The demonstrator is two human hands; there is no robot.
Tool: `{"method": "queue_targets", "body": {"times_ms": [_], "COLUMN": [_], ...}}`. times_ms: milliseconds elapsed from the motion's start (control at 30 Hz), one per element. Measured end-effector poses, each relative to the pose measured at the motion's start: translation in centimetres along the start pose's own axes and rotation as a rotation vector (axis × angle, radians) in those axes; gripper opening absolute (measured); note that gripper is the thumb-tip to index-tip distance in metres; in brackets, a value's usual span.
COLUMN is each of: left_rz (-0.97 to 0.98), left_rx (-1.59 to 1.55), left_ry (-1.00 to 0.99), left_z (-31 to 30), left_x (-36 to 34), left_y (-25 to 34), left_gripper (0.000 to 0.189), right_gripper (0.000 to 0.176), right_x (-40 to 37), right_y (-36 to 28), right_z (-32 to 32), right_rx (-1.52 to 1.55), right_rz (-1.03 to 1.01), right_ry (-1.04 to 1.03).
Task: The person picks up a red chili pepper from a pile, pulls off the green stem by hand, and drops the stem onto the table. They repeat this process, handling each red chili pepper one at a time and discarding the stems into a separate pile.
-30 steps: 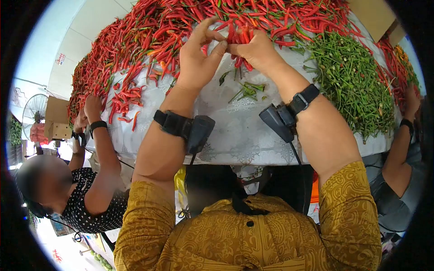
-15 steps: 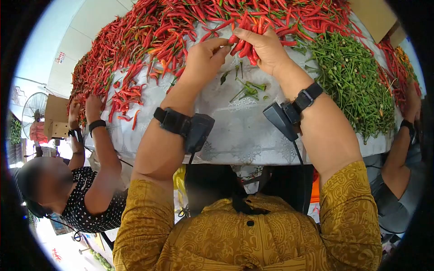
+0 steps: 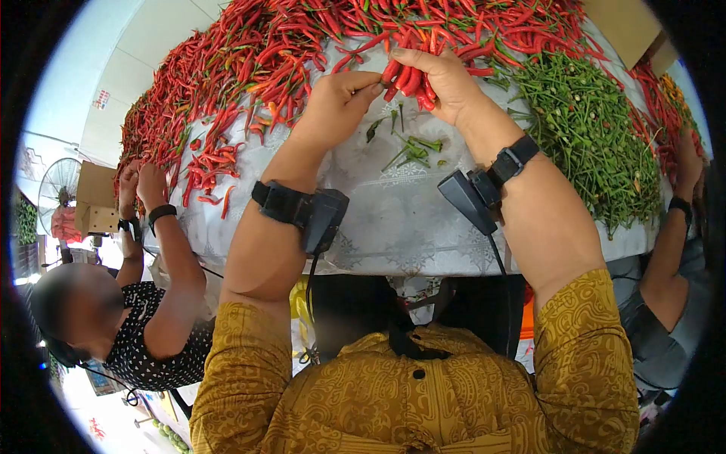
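Observation:
My right hand (image 3: 442,82) grips a bunch of red chillies (image 3: 407,76) above the table, tips pointing down. My left hand (image 3: 338,100) is beside it, thumb and fingers pinched together at the end of one chilli in that bunch. Under both hands a few loose green stems (image 3: 414,149) lie on the pale patterned tablecloth (image 3: 393,216). A big heap of red chillies (image 3: 272,53) spreads across the far side of the table. Both wrists carry black straps with small devices.
A mound of green stems (image 3: 590,136) lies to the right. A person in a dotted top (image 3: 144,340) at the left has both hands in the red chillies. Another person's arm (image 3: 681,227) reaches in at the right. A cardboard box (image 3: 628,26) sits at the far right.
My right hand has risen slightly with the chilli bunch. My left hand went from spread fingers to a pinch at the bunch. The left person's hands shifted in the heap.

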State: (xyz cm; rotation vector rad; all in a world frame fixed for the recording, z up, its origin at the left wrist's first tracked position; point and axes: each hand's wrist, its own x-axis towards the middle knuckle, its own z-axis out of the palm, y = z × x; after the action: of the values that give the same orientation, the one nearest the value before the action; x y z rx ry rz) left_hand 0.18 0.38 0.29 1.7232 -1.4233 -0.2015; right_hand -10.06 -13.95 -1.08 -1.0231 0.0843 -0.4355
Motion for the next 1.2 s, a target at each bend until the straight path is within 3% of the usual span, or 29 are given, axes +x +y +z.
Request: {"method": "queue_targets", "body": {"times_ms": [467,600,767,833,867,1000,1067,1200], "left_rz": [0.076,0.038,0.026,-0.170,-0.196,-0.221,-0.357,-0.342], "left_rx": [-0.126,-0.236,-0.407,-0.066,0.041,0.198,0.561,0.793], "left_ry": [-0.054,-0.135,-0.160,0.232,0.283,0.344,0.172,0.135], "left_z": [-0.9,-0.7,-2.0,-1.5,-1.5,-1.6,-1.8,-1.7], "left_x": [-0.4,-0.6,-0.5,-0.1,0.1,0.4,0.4,0.5], "left_y": [1.1,1.2,1.5,0.8,-0.5,-1.4,-1.6,-1.3], "left_gripper": [0.016,0.015,0.024,0.031,0.028,0.030,0.036,0.041], "right_gripper": [0.016,0.016,0.015,0.018,0.018,0.017,0.016,0.015], "right_x": [0.3,0.3,0.6,0.6,0.6,0.5,0.5,0.7], "right_y": [-0.1,-0.3,0.0,0.0,0.0,0.0,0.0,0.1], "right_z": [-0.7,-0.7,-1.1,-1.0,-1.0,-1.0,-0.9,-1.2], "right_rx": [0.185,0.220,0.262,0.306,0.306,0.295,0.294,0.251], "right_rz": [0.066,0.092,0.068,0.037,0.038,0.024,0.014,0.023], "right_ry": [-0.071,0.019,0.006,0.021,0.020,0.026,0.029,-0.021]}}
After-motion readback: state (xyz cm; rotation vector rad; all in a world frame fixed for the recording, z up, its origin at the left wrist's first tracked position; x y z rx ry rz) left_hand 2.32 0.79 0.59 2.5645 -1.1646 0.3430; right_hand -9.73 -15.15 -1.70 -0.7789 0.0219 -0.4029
